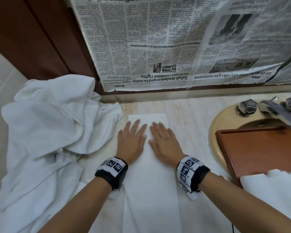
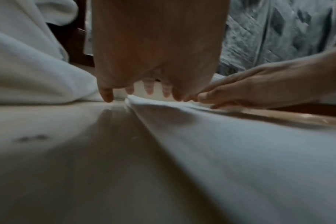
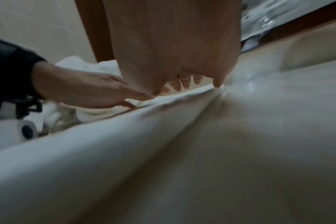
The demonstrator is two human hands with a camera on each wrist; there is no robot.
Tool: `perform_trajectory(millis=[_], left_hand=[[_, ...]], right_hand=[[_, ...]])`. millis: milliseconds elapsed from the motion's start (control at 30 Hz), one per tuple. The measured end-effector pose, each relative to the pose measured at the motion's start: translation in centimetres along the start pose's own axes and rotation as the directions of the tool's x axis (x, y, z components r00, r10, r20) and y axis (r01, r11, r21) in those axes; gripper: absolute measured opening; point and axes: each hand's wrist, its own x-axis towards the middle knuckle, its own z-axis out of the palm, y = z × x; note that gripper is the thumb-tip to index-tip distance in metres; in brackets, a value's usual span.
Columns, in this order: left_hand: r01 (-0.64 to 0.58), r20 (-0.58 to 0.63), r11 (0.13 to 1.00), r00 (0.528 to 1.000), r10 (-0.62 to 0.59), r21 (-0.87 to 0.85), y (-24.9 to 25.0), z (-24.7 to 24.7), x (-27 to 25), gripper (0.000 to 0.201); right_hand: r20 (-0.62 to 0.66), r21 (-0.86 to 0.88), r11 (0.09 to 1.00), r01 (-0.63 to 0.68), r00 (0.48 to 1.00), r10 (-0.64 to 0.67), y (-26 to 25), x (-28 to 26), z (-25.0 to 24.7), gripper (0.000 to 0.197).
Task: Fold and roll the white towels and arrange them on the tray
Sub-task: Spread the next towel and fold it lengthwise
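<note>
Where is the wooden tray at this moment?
In the head view the reddish-brown wooden tray sits at the right, resting over the beige sink basin just below the metal faucet, with a white towel against its near edge.

The head view is evenly and fairly brightly lit, with soft, faint shadows under the two bare hands [image 1: 148, 142]. Its wide lens bends straight lines near the edges, so the grey printed newspaper sheets [image 1: 158, 44] bow outward. The near edge of the reddish-brown wooden tray [image 1: 259, 152] looks smeared and ragged where it meets white cloth. Both wrist views are much dimmer and grainy, with strong blur across the foreground. In the left wrist view the pale glossy stone desk [image 2: 58, 151] carries a dark reflection, and the long folded white towel [image 2: 240, 151] turns bluish-grey.
</note>
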Motion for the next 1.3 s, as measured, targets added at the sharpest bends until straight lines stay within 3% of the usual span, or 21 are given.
perform_trajectory(millis=[100,233,333,433,533,700,800,967,1033,1167,1300], left_hand=[[0.027,0.132,0.988,0.99,-0.047,0.151,-0.5,0.7,-0.4,0.059],[0.13,0.159,0.983,0.976,-0.15,0.132,-0.7,0.2,-0.2,0.055],[0.191,0.16,0.979,0.966,-0.2,0.07,0.5,-0.8,-2.3,0.057],[0.101,0.23,0.991,0.966,-0.12,0.09,1.2,-0.8,-6.4,0.057],[0.056,0.314,0.987,0.944,-0.102,0.152,1.0,0.5,-9.2,0.068],[0.086,0.255,0.969,0.956,-0.146,0.231,1.0,0.8,-7.0,0.078],[0.136,0.237,0.964,0.953,-0.19,0.227,1.4,0.5,-4.2,0.068],[0.207,0.29,0.971,0.928,-0.234,0.123,2.3,-1.0,-1.8,0.07],[0.197,0.295,0.978,0.933,-0.207,0.063,2.4,-1.8,-3.0,0.066],[0.081,0.341,0.994,0.935,-0.099,0.068,1.6,-1.4,-8.2,0.06],[0.063,0.36,0.995,0.929,-0.087,0.079,0.4,-1.0,-10.0,0.06]], right_hand=[[0.086,-0.077,0.996,-0.051,0.995,0.057,0.6,0.2,0.7,0.078],[0.098,-0.081,0.985,-0.154,0.982,0.161,2.2,0.5,0.0,0.062],[0.028,-0.01,0.962,-0.273,0.961,0.274,2.1,-1.3,-0.4,0.06],[-0.008,-0.004,0.995,-0.104,0.995,0.104,0.1,-5.8,0.8,0.061],[0.084,-0.058,0.998,0.027,0.996,-0.022,-1.7,-9.4,3.0,0.063],[0.082,-0.072,0.996,-0.046,0.995,0.052,-0.2,-7.5,2.6,0.077],[0.077,-0.129,0.986,-0.102,0.991,0.112,1.8,-4.8,1.3,0.069],[0.069,-0.082,0.963,-0.259,0.962,0.264,3.4,-2.6,-0.8,0.058],[0.049,-0.04,0.972,-0.23,0.972,0.232,2.5,-4.5,-0.6,0.059],[0.062,-0.062,0.998,-0.031,0.997,0.035,-0.8,-10.9,2.1,0.073],[0.095,-0.099,0.993,-0.061,0.993,0.071,0.0,-12.0,2.6,0.078]])
